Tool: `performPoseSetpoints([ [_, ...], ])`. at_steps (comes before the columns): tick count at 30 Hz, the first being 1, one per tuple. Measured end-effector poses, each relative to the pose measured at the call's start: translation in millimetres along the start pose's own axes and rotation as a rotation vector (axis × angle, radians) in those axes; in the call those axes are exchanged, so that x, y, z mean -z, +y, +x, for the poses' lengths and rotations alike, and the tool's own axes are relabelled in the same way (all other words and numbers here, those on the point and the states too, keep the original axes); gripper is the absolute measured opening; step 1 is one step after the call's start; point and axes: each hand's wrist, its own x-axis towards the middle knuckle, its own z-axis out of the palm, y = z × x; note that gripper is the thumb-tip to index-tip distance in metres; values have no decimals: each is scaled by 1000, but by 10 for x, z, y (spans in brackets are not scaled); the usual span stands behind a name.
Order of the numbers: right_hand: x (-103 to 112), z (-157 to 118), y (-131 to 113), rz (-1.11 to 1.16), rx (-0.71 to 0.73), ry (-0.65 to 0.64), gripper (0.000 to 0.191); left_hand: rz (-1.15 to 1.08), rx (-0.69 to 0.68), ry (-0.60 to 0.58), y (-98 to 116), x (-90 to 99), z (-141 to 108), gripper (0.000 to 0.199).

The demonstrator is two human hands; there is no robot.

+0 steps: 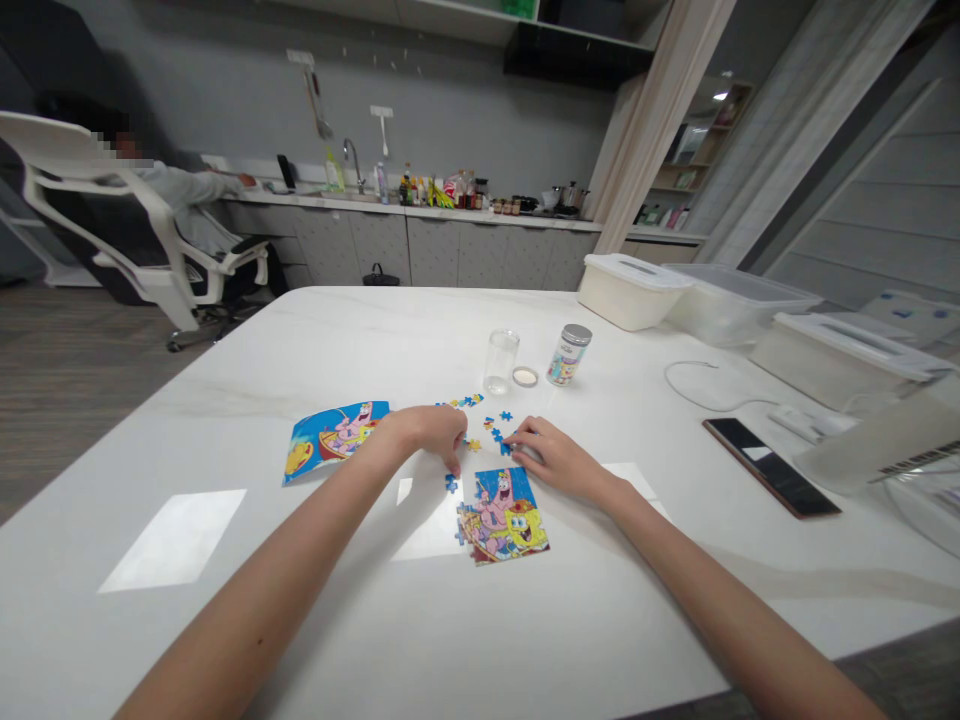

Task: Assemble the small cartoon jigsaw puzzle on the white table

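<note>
Lying part-joined on the tabletop (420,645), the puzzle (504,520) sits close, probably for easy reach; the sheet (337,435) faces up, perhaps for comparison. The left hand (436,432) curls at a blue piece (451,484), the right hand (551,456) at others; whether either pinches, I cannot tell.

A shiny white table (420,640) holds a part-made puzzle (506,515), loose pieces (506,415), a picture sheet (322,445), a clear jar (501,362), a round lid (525,376), a small can (568,358), a phone (769,465) and boxes (630,298).

A partly joined cartoon puzzle (510,515) lies flat near loose pieces (506,415).
</note>
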Motion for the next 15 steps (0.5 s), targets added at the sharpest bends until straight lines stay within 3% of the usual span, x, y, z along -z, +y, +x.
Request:
performPoseSetpoints([
  [12, -5, 11, -3, -8, -14, 11, 19, -17, 38, 21, -27, -3, -3, 36],
  [15, 10, 17, 44, -44, -77, 102, 22, -6, 36, 5, -10, 7, -13, 36],
])
